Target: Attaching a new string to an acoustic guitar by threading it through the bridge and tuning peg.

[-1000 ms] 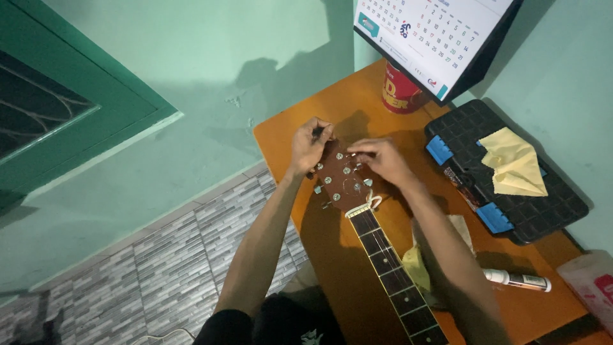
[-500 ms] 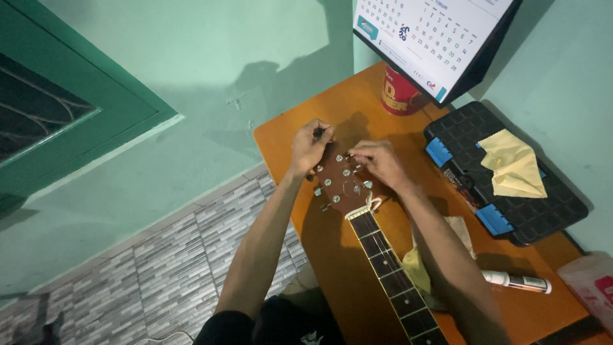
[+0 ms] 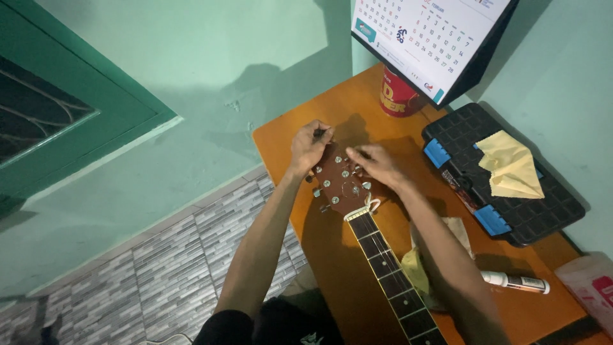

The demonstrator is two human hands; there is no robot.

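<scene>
The guitar headstock (image 3: pixel 341 182) lies face up on the orange surface (image 3: pixel 357 108), its neck (image 3: pixel 389 268) running back toward the person. The left hand (image 3: pixel 308 145) sits at the headstock's far left corner, fingers pinched together on something small and dark, likely a peg or tool; too small to tell which. The right hand (image 3: pixel 377 165) rests on the right edge of the headstock, fingers curled together over the pegs there, though what they grip is hidden. The headstock looks stiff and solid wood, with small metal pegs (image 3: pixel 327 184) that would be slick and fiddly; the neck seems the safest place to hold it, and the pegs want a fingertip pinch. A yellow cloth (image 3: pixel 415 268) lies just beside the neck, a white tube (image 3: pixel 516 281) near it. Farther right a black case (image 3: pixel 511 191) carries another yellow cloth (image 3: pixel 507 167). A red can (image 3: pixel 397 99) stands at the far edge, under a calendar (image 3: pixel 428 32).
</scene>
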